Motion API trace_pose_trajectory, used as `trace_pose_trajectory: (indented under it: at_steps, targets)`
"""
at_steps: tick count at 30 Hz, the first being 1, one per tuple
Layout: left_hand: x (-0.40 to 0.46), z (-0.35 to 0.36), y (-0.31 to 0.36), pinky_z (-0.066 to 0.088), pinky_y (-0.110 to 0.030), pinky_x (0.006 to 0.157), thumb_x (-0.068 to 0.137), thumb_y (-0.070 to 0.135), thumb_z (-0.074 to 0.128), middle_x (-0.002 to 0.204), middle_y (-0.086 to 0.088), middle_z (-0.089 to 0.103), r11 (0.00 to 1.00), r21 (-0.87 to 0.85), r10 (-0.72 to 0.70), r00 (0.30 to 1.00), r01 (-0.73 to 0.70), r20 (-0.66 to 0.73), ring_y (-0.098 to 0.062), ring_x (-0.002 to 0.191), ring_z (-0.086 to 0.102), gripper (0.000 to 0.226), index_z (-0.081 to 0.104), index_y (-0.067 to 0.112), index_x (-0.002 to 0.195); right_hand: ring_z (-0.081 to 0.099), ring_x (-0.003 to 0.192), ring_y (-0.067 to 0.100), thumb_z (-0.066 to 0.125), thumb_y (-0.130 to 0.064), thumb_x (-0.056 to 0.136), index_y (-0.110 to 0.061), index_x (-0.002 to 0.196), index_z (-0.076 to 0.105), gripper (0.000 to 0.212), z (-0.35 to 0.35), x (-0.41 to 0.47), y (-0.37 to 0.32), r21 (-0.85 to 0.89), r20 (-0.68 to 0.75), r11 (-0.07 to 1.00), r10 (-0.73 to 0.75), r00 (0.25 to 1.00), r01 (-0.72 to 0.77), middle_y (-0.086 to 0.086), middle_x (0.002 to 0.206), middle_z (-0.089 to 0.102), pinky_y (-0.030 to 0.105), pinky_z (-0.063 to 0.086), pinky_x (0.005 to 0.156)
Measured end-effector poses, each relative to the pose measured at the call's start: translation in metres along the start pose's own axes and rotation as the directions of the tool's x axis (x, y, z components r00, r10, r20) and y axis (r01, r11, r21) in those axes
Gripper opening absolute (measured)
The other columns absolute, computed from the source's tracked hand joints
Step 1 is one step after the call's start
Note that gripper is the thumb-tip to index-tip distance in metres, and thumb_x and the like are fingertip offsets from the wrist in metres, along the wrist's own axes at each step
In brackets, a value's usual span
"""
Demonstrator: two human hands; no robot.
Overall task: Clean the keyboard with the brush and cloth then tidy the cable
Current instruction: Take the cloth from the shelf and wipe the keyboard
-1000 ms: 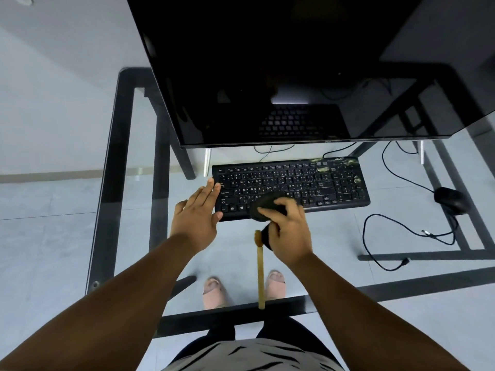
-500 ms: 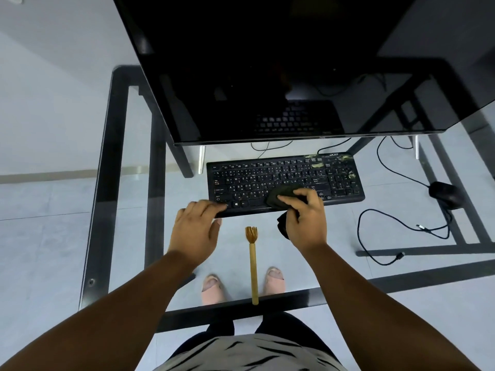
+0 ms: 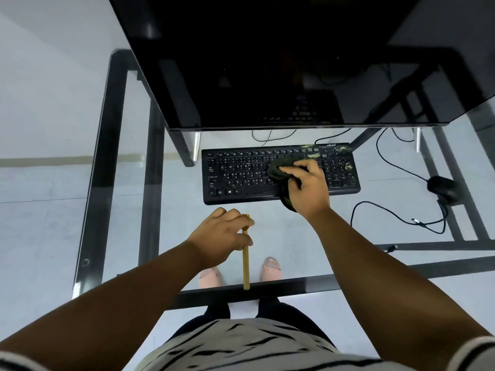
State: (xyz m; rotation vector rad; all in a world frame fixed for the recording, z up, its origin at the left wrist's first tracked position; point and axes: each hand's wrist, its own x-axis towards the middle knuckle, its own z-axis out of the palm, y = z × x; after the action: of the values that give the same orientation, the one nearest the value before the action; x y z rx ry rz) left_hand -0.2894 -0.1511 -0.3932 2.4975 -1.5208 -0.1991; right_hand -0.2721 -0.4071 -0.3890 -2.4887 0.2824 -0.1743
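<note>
We see 2 bare hands over a glass desk [image 3: 375, 266]. Our right hand [image 3: 308, 188] grips a dark cloth [image 3: 280, 167], the fingers curled around it, and presses it on the black keyboard [image 3: 241, 178], about the middle of the key rows. Part of the cloth hangs below the palm at the front edge of the keyboard. Our left hand [image 3: 222, 236] holds the wooden brush [image 3: 245, 261] near its head, with thumb and fingers pinching the handle; the handle lies on the glass and points to the near edge of the desk. The keyboard sits in front of the dark monitor [image 3: 294, 62]. A black cable [image 3: 396, 218] lies in loose curves on the right, near a black mouse [image 3: 442, 187].
</note>
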Motion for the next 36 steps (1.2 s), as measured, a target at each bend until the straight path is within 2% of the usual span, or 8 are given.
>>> trace_pose_trajectory:
  at_steps: [6,13,18,22,24,28,31,36]
  targets:
    - [0.008,0.006,0.010,0.030,-0.030,0.073,0.081,0.028,0.070,0.081,0.015,0.062,0.998,0.035,-0.044,0.998,0.046,-0.053,-0.015,0.086,0.050,0.005,0.068,0.032,0.085,0.054,0.109,0.025,0.058,0.000,0.087,-0.020,0.109,0.075,0.034,-0.006,0.005,0.005,0.053,0.040,0.998,-0.030,0.999,0.028,0.003,0.116,0.055,0.035,0.048,0.099]
    - [0.024,0.011,0.025,0.035,-0.031,0.069,0.076,0.037,0.073,0.072,0.012,0.062,0.943,-0.061,-0.333,0.932,0.328,-0.140,-0.017,0.076,0.053,0.009,0.072,0.030,0.080,0.055,0.106,0.019,0.058,-0.003,0.088,-0.020,0.111,0.074,0.033,-0.011,0.007,0.007,0.091,0.084,0.995,-0.045,0.995,0.037,-0.009,0.112,0.047,0.033,0.051,0.094]
    - [0.023,0.017,0.028,0.041,-0.031,0.064,0.068,0.040,0.081,0.069,0.012,0.062,0.937,-0.082,-0.347,0.932,0.340,-0.102,-0.017,0.071,0.055,0.016,0.074,0.031,0.079,0.055,0.106,0.018,0.059,-0.004,0.087,-0.020,0.112,0.074,0.032,-0.011,0.008,0.011,0.097,0.083,0.994,-0.063,0.995,0.055,-0.009,0.113,0.047,0.032,0.051,0.093]
    - [0.021,0.010,0.023,0.043,-0.033,0.073,0.079,0.059,0.062,0.089,0.007,0.066,0.905,-0.143,-0.422,0.891,0.401,-0.168,-0.019,0.085,0.056,0.042,0.072,0.027,0.102,0.053,0.109,0.024,0.058,0.001,0.085,-0.020,0.107,0.076,0.035,-0.011,0.008,0.013,0.063,0.085,0.994,-0.096,0.992,0.091,0.001,0.117,0.054,0.029,0.046,0.096]
    - [0.022,-0.003,0.013,0.042,-0.036,0.081,0.089,0.054,0.050,0.105,0.001,0.065,0.825,-0.222,-0.562,0.797,0.519,-0.224,-0.022,0.096,0.056,0.046,0.064,0.022,0.118,0.050,0.105,0.028,0.057,0.005,0.081,-0.023,0.098,0.079,0.039,-0.016,0.005,0.013,0.018,0.085,0.988,-0.152,0.985,0.151,0.002,0.118,0.058,0.030,0.043,0.092]
    - [0.019,-0.025,-0.027,0.036,-0.044,0.102,0.090,0.033,0.060,0.148,-0.004,0.044,0.646,-0.337,-0.757,0.631,0.685,-0.170,-0.026,0.132,0.043,0.061,0.039,0.016,0.145,0.046,0.094,0.026,0.058,0.000,0.076,-0.031,0.082,0.080,0.038,-0.024,-0.002,0.016,-0.111,0.243,0.905,-0.377,0.894,0.412,-0.004,0.116,0.063,0.042,0.049,0.078]
    - [0.013,-0.032,-0.056,0.026,-0.045,0.112,0.089,0.038,0.061,0.162,0.002,0.014,0.662,-0.240,-0.729,0.684,0.710,0.012,-0.021,0.146,0.022,0.083,0.014,0.019,0.155,0.047,0.098,0.025,0.061,-0.007,0.077,-0.034,0.085,0.080,0.033,-0.021,-0.005,0.009,-0.182,0.349,0.821,-0.460,0.816,0.541,-0.006,0.119,0.062,0.044,0.049,0.080]
    - [0.016,-0.038,-0.083,0.021,-0.044,0.116,0.087,0.040,0.066,0.163,0.008,-0.004,0.724,-0.166,-0.650,0.742,0.670,0.164,-0.018,0.149,0.013,0.095,0.004,0.022,0.156,0.050,0.100,0.027,0.066,-0.008,0.078,-0.038,0.094,0.077,0.036,0.005,-0.001,-0.033,-0.179,0.428,0.709,-0.568,0.703,0.682,-0.005,0.123,0.060,0.039,0.042,0.081]
